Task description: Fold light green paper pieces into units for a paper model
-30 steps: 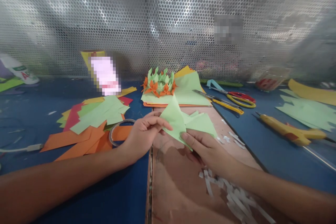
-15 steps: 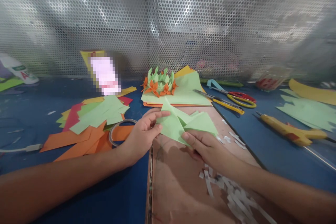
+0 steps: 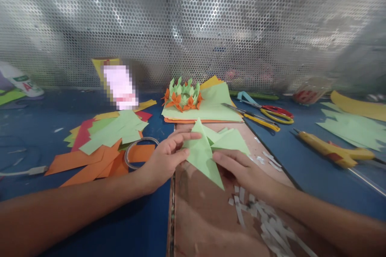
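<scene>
So since a second ago your green paper (image 3: 203, 160) has swung round: its lower tip now hangs further down toward you, and its top point sits a bit lower too. Your left hand (image 3: 165, 154) has it pinched, index finger laid across the front and thumb at the left edge. Your right hand (image 3: 241, 166) has its thumb right up at the paper's right edge, fingers mostly hidden below, so I can't tell if that one's really gripping.

The paper's up over the brown board (image 3: 196, 225), between your two hands. More green pieces (image 3: 233, 141) are just behind it, and white strips (image 3: 274, 227) are scattered under and around your right forearm.

Past your hands, the green and orange crown (image 3: 182, 98) sits on the paper stack (image 3: 212, 110). Near your left wrist there's a tape roll (image 3: 127, 156) with orange strips (image 3: 81, 160) beside it. Off to your right: scissors (image 3: 277, 114) and a yellow glue gun (image 3: 328, 147).
</scene>
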`<state>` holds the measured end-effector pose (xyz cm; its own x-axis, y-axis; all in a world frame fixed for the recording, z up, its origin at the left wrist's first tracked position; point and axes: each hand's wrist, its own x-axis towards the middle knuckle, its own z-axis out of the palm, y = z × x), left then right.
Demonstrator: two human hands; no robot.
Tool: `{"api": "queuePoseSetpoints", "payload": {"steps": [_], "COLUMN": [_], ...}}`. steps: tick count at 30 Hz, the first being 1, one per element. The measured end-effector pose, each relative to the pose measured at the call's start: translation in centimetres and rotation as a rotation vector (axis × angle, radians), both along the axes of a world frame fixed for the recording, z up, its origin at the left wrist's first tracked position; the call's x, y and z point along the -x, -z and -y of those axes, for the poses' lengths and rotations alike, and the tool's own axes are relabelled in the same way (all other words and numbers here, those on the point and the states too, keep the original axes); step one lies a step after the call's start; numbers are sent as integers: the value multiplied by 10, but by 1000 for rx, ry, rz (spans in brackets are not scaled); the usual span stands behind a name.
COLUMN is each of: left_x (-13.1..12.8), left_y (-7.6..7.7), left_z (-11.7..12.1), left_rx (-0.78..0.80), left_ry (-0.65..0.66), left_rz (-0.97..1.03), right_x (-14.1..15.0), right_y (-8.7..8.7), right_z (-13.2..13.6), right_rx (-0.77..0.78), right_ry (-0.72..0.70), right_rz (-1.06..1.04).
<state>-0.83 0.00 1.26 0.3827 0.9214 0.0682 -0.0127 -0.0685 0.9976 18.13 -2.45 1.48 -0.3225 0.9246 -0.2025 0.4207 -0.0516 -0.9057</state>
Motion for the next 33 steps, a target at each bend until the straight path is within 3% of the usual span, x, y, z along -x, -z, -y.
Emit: {"api": "queuePoseSetpoints", "payload": {"steps": [5,11,17,24,30,33], "left_x": [0,1,1,0,0,-1], "left_y": [-2,1,0,1,-3,-4], "left_z": [6,7,9,9,11,11], "left_rx": [-86,89,95,66,-126,-66], "left_ry": [84,183,241,254,284,320], "left_rz": [-112,-114,-51,-7,-69,-15], "right_x": [-1,0,-2,-1,-2,-2], "right_y": [6,7,10,11,11,11], "right_z": [-2,0,-3,-1,-4,-3], "right_rx": [-91,41,-66,-65,-113,-147], "right_ry": [55,59,46,81,71,89], "right_rz": [-17,6,-99,-90,-87,-83]}}
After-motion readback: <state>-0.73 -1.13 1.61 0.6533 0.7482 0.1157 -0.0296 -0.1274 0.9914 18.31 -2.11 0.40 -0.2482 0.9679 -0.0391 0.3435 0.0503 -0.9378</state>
